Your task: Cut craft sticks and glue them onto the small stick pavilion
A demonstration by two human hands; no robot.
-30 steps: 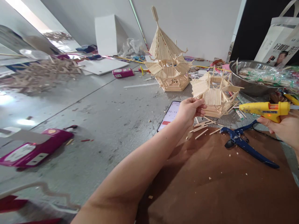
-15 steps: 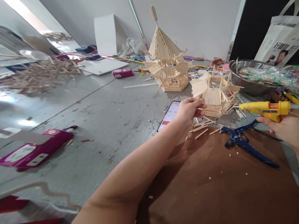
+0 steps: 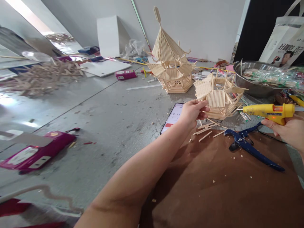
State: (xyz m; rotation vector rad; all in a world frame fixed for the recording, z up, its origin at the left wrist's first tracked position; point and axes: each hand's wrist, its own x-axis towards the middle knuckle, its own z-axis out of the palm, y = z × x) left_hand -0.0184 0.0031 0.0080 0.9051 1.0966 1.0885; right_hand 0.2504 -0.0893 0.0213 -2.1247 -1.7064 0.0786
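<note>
- Head view: a grey surface [image 3: 102,104] is spread across the scene, and its near right part is covered by a brown mat [image 3: 213,196].
- Toward the back, a tall model [image 3: 169,52] of wood is stood upright, topped by a pointed roof.
- At the far right, a steel bowl [image 3: 254,89] is filled with wrapped sticks [image 3: 273,77]; a white bag [image 3: 273,41] is seen behind it.
- In front of the tall model and to its right, just past the mat's far edge, a small model [image 3: 216,98] is set upright, ringed by slanted roof panels. The front panel is pinched near its lower left corner by the grip of the left hand [image 3: 193,111], thumb and fingers brought together.
- On the far part of the mat, a blue cutter [image 3: 251,148] is laid with its handles spread.
- Above the cutter, a yellow glue gun [image 3: 268,110] is gripped by the right hand [image 3: 291,131]. Its nozzle is pointed at the small model's right side; whether contact is made cannot be told.
- A lit phone [image 3: 172,118] is partly hidden by the left wrist.
- Short sticks [image 3: 205,136] are scattered between the small model and the mat, some lying on it.
</note>
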